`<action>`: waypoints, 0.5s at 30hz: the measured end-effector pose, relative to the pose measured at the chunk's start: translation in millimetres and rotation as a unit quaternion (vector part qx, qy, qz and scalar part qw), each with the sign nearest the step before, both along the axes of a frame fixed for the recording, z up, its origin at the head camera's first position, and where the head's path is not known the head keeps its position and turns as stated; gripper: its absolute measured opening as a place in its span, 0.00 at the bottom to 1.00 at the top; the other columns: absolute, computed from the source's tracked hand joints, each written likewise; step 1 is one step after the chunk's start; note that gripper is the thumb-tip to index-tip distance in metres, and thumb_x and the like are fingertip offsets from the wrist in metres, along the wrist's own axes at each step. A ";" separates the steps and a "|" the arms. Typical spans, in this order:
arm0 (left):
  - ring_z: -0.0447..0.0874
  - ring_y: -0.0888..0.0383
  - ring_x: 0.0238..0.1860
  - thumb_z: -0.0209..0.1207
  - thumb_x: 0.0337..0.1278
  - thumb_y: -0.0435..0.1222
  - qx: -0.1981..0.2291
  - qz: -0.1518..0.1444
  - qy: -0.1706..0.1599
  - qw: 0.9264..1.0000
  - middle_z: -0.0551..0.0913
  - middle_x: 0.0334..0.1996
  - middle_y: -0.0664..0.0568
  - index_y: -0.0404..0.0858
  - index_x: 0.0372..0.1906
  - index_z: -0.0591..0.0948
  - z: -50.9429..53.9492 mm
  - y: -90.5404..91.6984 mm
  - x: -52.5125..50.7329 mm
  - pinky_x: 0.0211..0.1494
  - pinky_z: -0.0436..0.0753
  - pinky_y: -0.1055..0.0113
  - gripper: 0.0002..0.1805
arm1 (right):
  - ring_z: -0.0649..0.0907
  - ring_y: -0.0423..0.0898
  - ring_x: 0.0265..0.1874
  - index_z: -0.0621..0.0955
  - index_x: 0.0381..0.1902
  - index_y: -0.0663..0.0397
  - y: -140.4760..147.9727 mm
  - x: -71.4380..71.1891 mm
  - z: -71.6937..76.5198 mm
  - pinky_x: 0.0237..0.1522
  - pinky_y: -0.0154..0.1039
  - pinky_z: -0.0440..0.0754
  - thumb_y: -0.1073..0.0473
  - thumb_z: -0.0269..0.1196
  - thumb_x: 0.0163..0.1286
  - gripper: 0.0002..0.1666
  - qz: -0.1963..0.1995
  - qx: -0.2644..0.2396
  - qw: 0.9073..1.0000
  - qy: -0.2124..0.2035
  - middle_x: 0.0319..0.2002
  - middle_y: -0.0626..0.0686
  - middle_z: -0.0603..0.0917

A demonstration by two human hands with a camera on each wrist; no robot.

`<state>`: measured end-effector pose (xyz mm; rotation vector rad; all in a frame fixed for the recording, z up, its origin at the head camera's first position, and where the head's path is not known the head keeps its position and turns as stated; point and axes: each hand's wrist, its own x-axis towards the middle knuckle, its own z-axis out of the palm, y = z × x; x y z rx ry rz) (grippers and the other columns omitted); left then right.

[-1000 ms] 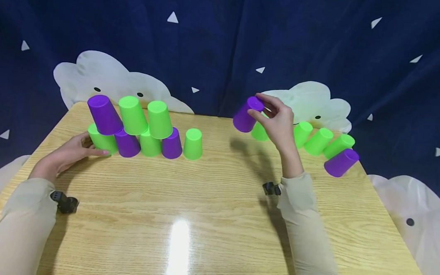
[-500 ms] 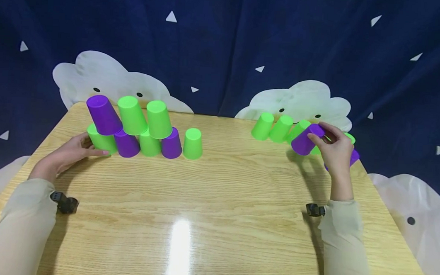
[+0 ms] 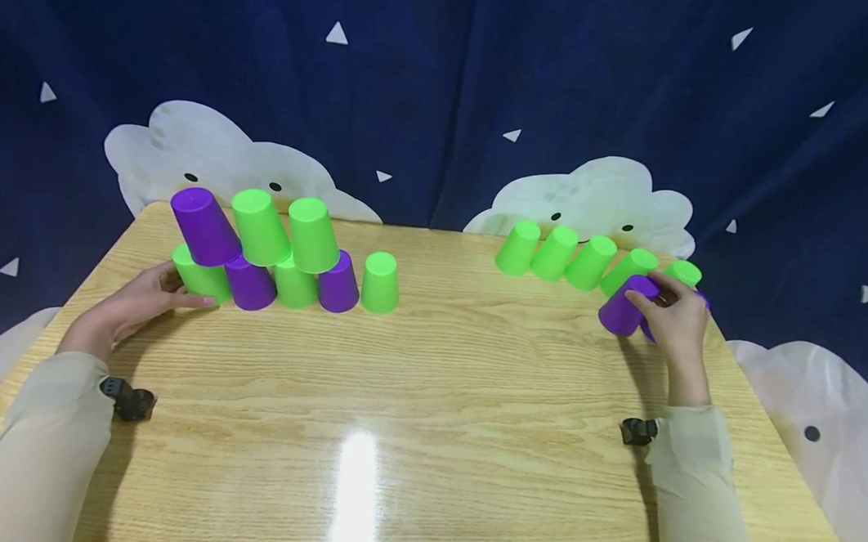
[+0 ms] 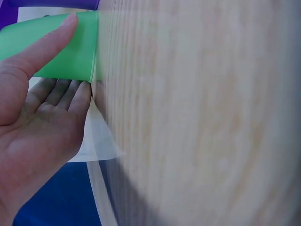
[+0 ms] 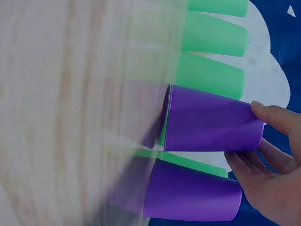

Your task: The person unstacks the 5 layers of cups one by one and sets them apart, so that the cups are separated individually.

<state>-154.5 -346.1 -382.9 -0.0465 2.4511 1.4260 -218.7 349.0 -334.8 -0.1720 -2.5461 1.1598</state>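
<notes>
My left hand (image 3: 141, 301) holds the green cup (image 3: 196, 276) at the left end of a lower row of upside-down cups. Its thumb lies along the cup's front in the left wrist view, and the fingers touch its side. On this row rest a purple cup (image 3: 204, 226) and two green ones. At the right, my right hand (image 3: 680, 323) pinches a purple cup (image 3: 625, 306) by its narrow upper end, the wide rim downward. Whether that rim touches the table I cannot tell. Beside it stands another purple cup (image 5: 193, 193), mostly hidden by the hand in the head view.
Several green cups (image 3: 518, 249) stand upside down in a slanting line at the back right, behind the held purple cup. A green cup (image 3: 380, 284) ends the left row. The wooden table (image 3: 426, 418) reaches back to a dark blue curtain (image 3: 414, 82).
My right hand has carried the purple cup rightward and down, from behind the table's middle to the front of the green cups at right. My left hand and the stacked cups have stayed put.
</notes>
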 end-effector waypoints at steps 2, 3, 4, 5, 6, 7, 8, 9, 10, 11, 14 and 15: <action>0.38 0.30 0.74 0.64 0.63 0.43 0.001 0.000 0.000 1.000 0.44 0.75 0.29 0.34 0.78 0.42 -0.1 0.0 -0.3 0.70 0.45 0.31 0.52 | 0.76 0.61 0.60 0.74 0.65 0.66 1.6 -0.9 -2.0 0.60 0.40 0.76 0.63 0.68 0.65 0.32 0.000 0.001 1.000 0.001 0.60 0.67 0.77; 0.38 0.30 0.74 0.63 0.63 0.43 0.001 -0.001 -0.001 1.000 0.44 0.75 0.29 0.35 0.78 0.41 -0.2 -0.3 -0.4 0.70 0.45 0.31 0.52 | 0.76 0.61 0.60 0.73 0.65 0.66 2.1 -1.3 -2.7 0.60 0.40 0.76 0.63 0.68 0.65 0.32 -0.001 0.002 1.000 0.001 0.60 0.67 0.77; 0.38 0.30 0.74 0.63 0.63 0.43 0.001 -0.001 -0.001 1.000 0.44 0.75 0.30 0.35 0.78 0.41 -0.4 -0.5 -0.6 0.70 0.45 0.31 0.52 | 0.76 0.61 0.60 0.73 0.65 0.65 2.6 -1.7 -3.2 0.60 0.40 0.76 0.63 0.68 0.65 0.32 -0.003 0.004 1.000 0.001 0.60 0.67 0.77; 0.39 0.30 0.74 0.64 0.63 0.43 0.002 -0.001 -0.002 1.000 0.44 0.75 0.30 0.35 0.78 0.41 -0.6 -0.7 -0.7 0.70 0.45 0.31 0.52 | 0.76 0.61 0.60 0.73 0.65 0.65 3.0 -2.1 -3.6 0.60 0.40 0.76 0.62 0.67 0.65 0.32 -0.004 0.007 1.000 0.000 0.60 0.67 0.77; 0.39 0.30 0.74 0.64 0.63 0.43 0.003 -0.001 -0.002 1.000 0.44 0.75 0.30 0.35 0.78 0.41 -1.0 -1.0 -0.9 0.70 0.45 0.31 0.52 | 0.77 0.61 0.60 0.73 0.66 0.65 3.4 -2.2 -3.7 0.59 0.39 0.77 0.62 0.67 0.66 0.32 -0.006 0.012 1.000 -0.002 0.60 0.67 0.77; 0.39 0.30 0.74 0.64 0.63 0.43 0.004 -0.002 -0.001 1.000 0.45 0.75 0.29 0.35 0.78 0.41 -1.2 -1.4 -1.0 0.70 0.45 0.32 0.52 | 0.77 0.61 0.59 0.73 0.66 0.64 3.8 -2.4 -3.5 0.59 0.38 0.77 0.62 0.67 0.66 0.32 -0.006 0.015 1.000 -0.003 0.60 0.66 0.77; 0.39 0.30 0.74 0.64 0.63 0.43 0.004 -0.002 -0.002 1.000 0.45 0.75 0.30 0.35 0.78 0.41 -1.3 -1.4 -1.1 0.70 0.45 0.32 0.52 | 0.77 0.61 0.59 0.73 0.66 0.64 4.2 -2.4 -3.2 0.59 0.37 0.77 0.61 0.67 0.66 0.32 -0.006 0.018 1.000 -0.005 0.60 0.67 0.77; 0.39 0.30 0.74 0.64 0.63 0.43 0.004 -0.002 -0.002 1.000 0.45 0.75 0.30 0.35 0.78 0.41 -1.5 -1.6 -1.2 0.70 0.45 0.32 0.52 | 0.77 0.61 0.59 0.73 0.66 0.64 4.3 -1.8 -2.3 0.58 0.37 0.77 0.61 0.67 0.66 0.32 -0.008 0.023 1.000 -0.004 0.60 0.66 0.77; 0.40 0.30 0.73 0.64 0.63 0.43 0.004 -0.002 -0.001 1.000 0.46 0.75 0.30 0.35 0.78 0.41 -1.5 -1.6 -1.3 0.70 0.45 0.32 0.52 | 0.77 0.60 0.59 0.74 0.66 0.64 4.7 -1.5 -1.5 0.58 0.37 0.77 0.60 0.67 0.66 0.31 -0.009 0.027 1.000 -0.004 0.59 0.66 0.77; 0.40 0.30 0.73 0.64 0.63 0.43 0.004 -0.002 -0.002 1.000 0.46 0.75 0.29 0.35 0.78 0.41 -1.5 -1.5 -1.3 0.71 0.45 0.32 0.52 | 0.78 0.60 0.59 0.74 0.65 0.64 5.0 -0.9 -0.3 0.58 0.36 0.77 0.60 0.67 0.66 0.31 -0.011 0.030 0.999 -0.004 0.59 0.66 0.78; 0.41 0.31 0.73 0.64 0.63 0.43 0.004 -0.002 -0.002 1.000 0.46 0.75 0.29 0.34 0.78 0.42 -1.5 -1.4 -1.3 0.71 0.45 0.33 0.52 | 0.78 0.58 0.59 0.75 0.65 0.64 4.8 1.0 5.4 0.58 0.35 0.77 0.60 0.67 0.66 0.30 -0.018 0.030 0.999 0.007 0.59 0.65 0.78; 0.41 0.31 0.73 0.64 0.63 0.42 0.004 -0.002 -0.001 1.000 0.46 0.75 0.29 0.34 0.78 0.42 -1.5 -1.5 -1.2 0.71 0.45 0.33 0.52 | 0.78 0.57 0.59 0.75 0.64 0.64 3.9 1.4 7.9 0.58 0.35 0.77 0.60 0.67 0.66 0.30 -0.020 0.029 0.999 0.015 0.58 0.65 0.79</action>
